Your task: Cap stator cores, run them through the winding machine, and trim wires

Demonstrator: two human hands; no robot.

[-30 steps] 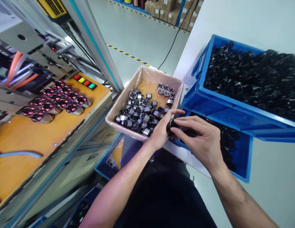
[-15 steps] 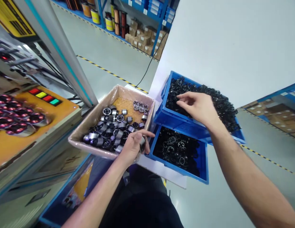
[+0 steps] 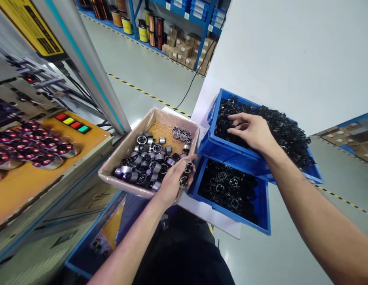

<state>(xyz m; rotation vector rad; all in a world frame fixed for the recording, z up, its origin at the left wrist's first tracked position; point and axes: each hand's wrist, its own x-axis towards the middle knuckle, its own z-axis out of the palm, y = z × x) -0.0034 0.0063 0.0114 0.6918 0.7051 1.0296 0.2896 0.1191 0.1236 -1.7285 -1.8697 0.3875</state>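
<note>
Reaching into the heap of black plastic insulators [image 3: 279,122] seemed to call for a light fingertip pinch on a single piece, since the thin, interlocked shapes looked likely to snag one another or bend. The left hand [image 3: 171,179] likewise wanted a firm but gentle hold, with the slotted ends of its cores facing out and unobstructed.

The right hand [image 3: 251,131] reached in from the lower right of the frame over the upper blue bin [image 3: 231,152], right of centre, thumb and forefinger slightly parted at the insulators; whether they pinched one could not be told against the dark heap. The left hand, near the centre, was curled around two stator cores [image 3: 188,168], its forefinger extended. It rested beside the right edge of the plastic-lined carton [image 3: 124,185], where more cores lay.
</note>
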